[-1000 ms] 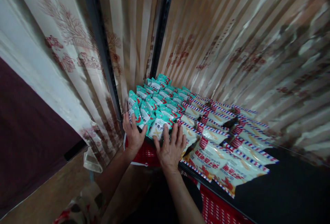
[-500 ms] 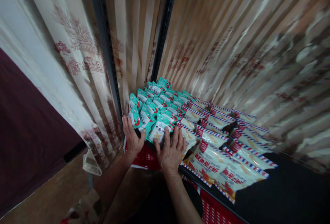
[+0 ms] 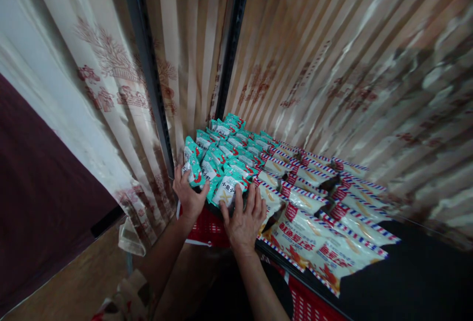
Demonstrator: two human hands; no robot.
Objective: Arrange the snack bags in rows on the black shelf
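Several small teal snack bags (image 3: 227, 190) with white labels and red details stand in rows at the left end of a black shelf (image 3: 417, 271). My left hand (image 3: 189, 198) is at the left front corner of these rows. Its fingers touch the outermost bag, and the thumb is spread to the right. Over the right side of the front teal bag lies my right hand (image 3: 244, 217), fingers spread. Its fingertips rest between that bag and the larger white snack bags (image 3: 303, 227) with red-and-blue striped edges. Neither hand is closed round a bag.
A red plastic basket (image 3: 207, 227) is below the shelf's front edge, with more red lattice (image 3: 310, 301) further right. Black slotted posts (image 3: 231, 45) rise at the corner. A patterned curtain (image 3: 288, 64) hangs behind and to the left.
Both hands stay nearly in place against the teal bags. The left hand has shifted very slightly left, and the view has moved a little. The bags keep their arrangement.
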